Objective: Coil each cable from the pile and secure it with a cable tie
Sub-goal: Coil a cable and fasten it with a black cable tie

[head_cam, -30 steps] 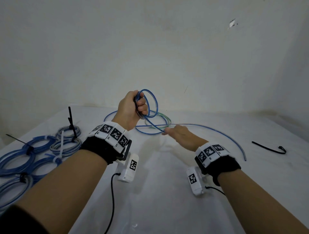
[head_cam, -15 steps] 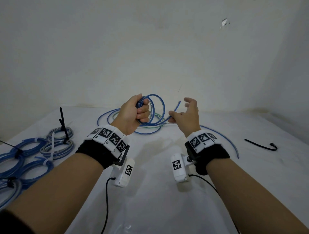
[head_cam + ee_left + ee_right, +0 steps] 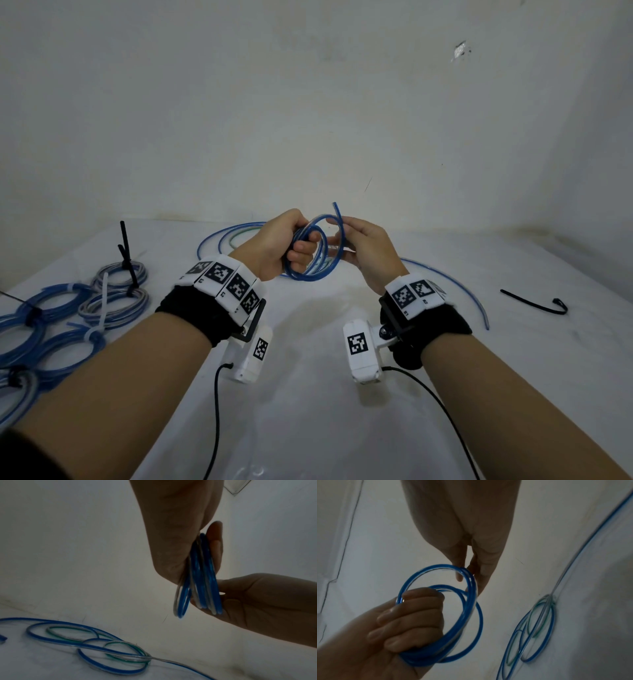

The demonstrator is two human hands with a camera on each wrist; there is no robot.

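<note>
— Where is the cable?

— The blue coil (image 3: 310,251) hangs in the air above the worktop (image 3: 308,394), between the two hands. The left hand (image 3: 277,245) has its fingers curled tight round one side of the loops. The right hand (image 3: 363,248) pinches the far side of the outermost loop, and the cable's cut end sticks up just above its fingers.

— How much room around it?

— Bare worktop lies under and in front of the wrists. Behind the coil, near the wall (image 3: 308,120), the loose cables (image 3: 233,236) lie in slack loops, one blue strand trailing off to the right. A black cable tie (image 3: 534,303) lies well apart on the right. The tied coils (image 3: 68,318) sit at the left edge, well clear.

— What has changed?

— Half a second ago the right hand was apart from the coil, fingers spread, with the free end slanting between the hands. Now it has closed in on the loop and the end stands upright.

— And the coil itself?

— Several turns of clear blue cable, bunched in the left fist, fanning apart toward the right hand; from the right wrist view one loop hangs lower than the rest.
</note>
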